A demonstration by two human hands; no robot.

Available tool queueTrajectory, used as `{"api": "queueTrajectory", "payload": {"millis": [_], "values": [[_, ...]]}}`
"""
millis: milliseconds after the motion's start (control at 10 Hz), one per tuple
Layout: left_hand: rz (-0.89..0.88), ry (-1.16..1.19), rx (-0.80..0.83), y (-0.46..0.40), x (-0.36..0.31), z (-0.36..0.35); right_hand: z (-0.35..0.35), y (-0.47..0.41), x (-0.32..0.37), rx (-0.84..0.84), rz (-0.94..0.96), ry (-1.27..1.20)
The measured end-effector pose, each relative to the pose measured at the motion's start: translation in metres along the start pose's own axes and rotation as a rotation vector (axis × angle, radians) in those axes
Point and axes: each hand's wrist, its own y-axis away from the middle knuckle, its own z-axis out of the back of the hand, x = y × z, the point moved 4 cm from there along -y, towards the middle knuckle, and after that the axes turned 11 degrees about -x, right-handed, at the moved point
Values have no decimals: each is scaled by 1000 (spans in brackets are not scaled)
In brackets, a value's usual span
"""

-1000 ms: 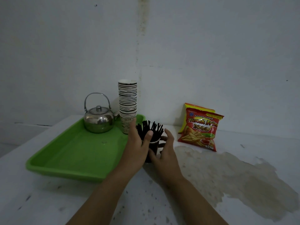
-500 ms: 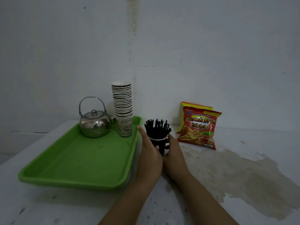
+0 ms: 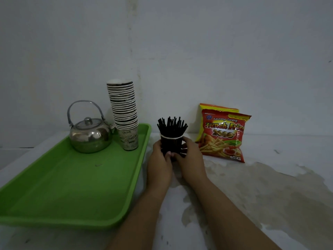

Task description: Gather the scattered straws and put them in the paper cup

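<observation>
Black plastic straws (image 3: 172,127) stand bunched upright in a dark paper cup with a white rim (image 3: 171,144), which sits on the stained white tabletop (image 3: 270,195) between the green plastic tray (image 3: 72,186) and the red French-fries snack packet (image 3: 224,137). Both hands wrap the cup: the left hand (image 3: 159,166) presses its near-left side and the right hand (image 3: 192,159) curls round the right, fingers closed on the cup wall. On the tray rest a shiny steel kettle (image 3: 90,135) and a tall stack of paper cups (image 3: 124,114). No loose straws show anywhere on the tabletop or tray, so the gathering looks finished, though the dim light could hide 1 or 2 dark straws against the stains. What seems left is only steadying the cup and letting go.
</observation>
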Motion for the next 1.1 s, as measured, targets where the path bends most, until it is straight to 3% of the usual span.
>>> {"api": "queueTrajectory", "payload": {"millis": [400, 700, 1100], "values": [[14, -17, -138, -47, 16, -48, -20, -48, -20, -99, -95, -58], [19, 1, -65, -56, 18, -59, -30, -63, -26, -69, -150, -37], [-5, -26, -59, -50, 14, -53, -30, -55, -18, -97, -84, 43]]}}
